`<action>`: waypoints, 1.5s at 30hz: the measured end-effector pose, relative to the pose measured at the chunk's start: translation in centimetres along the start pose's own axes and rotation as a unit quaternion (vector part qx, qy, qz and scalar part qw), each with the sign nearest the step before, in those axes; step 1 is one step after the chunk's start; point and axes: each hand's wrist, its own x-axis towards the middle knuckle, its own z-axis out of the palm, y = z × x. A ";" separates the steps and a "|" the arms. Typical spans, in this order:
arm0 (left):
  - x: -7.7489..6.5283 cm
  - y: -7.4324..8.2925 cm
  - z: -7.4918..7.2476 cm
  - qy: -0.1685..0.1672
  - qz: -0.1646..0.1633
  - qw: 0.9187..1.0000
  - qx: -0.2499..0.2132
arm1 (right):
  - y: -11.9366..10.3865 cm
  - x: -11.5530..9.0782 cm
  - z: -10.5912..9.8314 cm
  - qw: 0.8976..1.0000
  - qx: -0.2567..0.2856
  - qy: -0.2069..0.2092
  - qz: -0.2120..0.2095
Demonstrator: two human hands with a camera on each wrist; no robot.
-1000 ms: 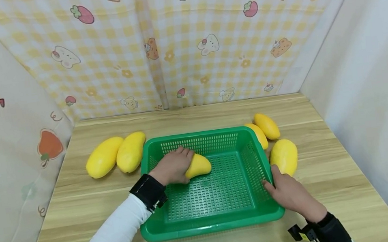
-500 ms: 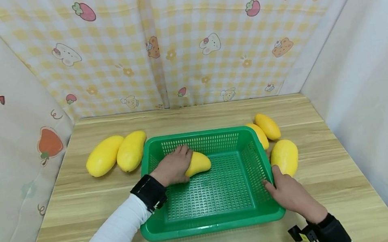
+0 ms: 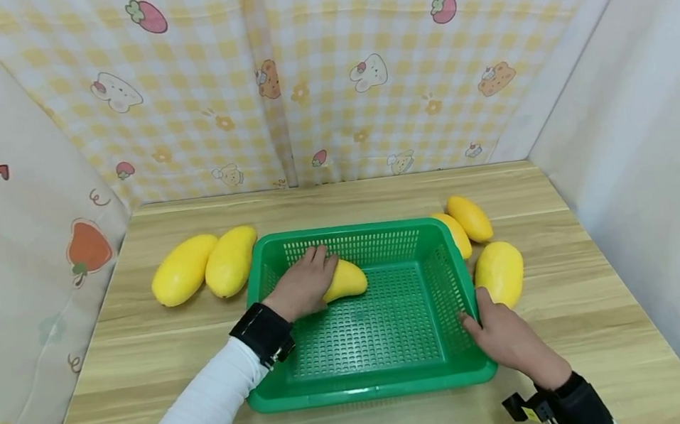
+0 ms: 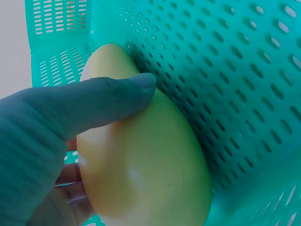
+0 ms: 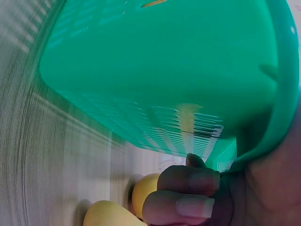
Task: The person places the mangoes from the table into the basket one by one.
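In the head view a green perforated basket [image 3: 377, 392] occupies the middle of the wooden table. My left hand [image 3: 303, 285] reaches inside it and holds a yellow mango [image 3: 347, 279] near the left end. The left wrist view shows the thumb across the top of the mango [image 4: 150, 165], fingers on its far side, the basket wall [image 4: 244, 94] beside it. At the right end my right hand [image 3: 511, 336] grips the basket's rim, thumb inside. Its fingers [image 5: 188, 193] curl under that rim in the right wrist view.
Two large yellow mangoes [image 3: 185, 270] lie side by side left of the basket. Off its right side are a big yellow mango [image 3: 499, 273] and two smaller orange-yellow ones [image 3: 470, 218]. A checked curtain [image 3: 325, 99] closes the back; white cloth [image 3: 645, 129] hangs at the sides.
The basket, with the mango and my left hand in it, has shifted slightly farther from me. Both holds look the same, and the view has tipped a little.
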 end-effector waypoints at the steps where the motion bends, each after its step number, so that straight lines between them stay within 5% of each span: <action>1: 0.0 0.0 0.0 0.000 -0.001 1.000 -0.003 | 0.0 0.0 0.0 1.000 0.001 0.000 0.000; 26: -1.0 0.0 -1.3 -0.057 -0.008 0.995 -0.076 | 0.5 0.3 -0.6 0.999 -0.010 -0.040 -0.001; 36: -1.6 -0.3 -3.5 -0.029 0.004 0.998 -0.058 | 0.5 0.3 -0.6 0.999 0.019 -0.038 -0.002; 45: -2.2 -1.2 -6.8 0.015 0.015 0.999 -0.032 | 0.3 0.4 -0.7 0.999 0.023 -0.038 -0.005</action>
